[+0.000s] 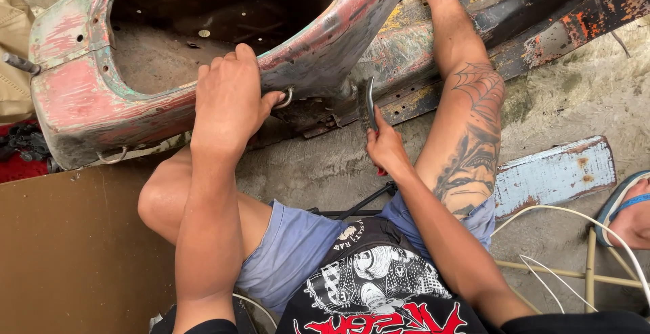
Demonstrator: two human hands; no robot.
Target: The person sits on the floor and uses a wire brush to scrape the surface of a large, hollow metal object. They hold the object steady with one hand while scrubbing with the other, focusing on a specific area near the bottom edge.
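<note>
Scooter body [88,97], rusty red, lies on the concrete floor [582,97] between my knees: my left hand [227,100] clamped on its rim, right hand [386,146] closed round a thin metal tool [370,104] at the seam, prying likely, needs steady bracing.

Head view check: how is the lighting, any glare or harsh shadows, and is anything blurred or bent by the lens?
Head view: soft, even daylight, no glare; the hollow of the worn red and green metal body shell lies in shade; left hand on its rim and right hand holding a thin dark tool are sharp; wide-angle lens bends the frame edges.
</note>
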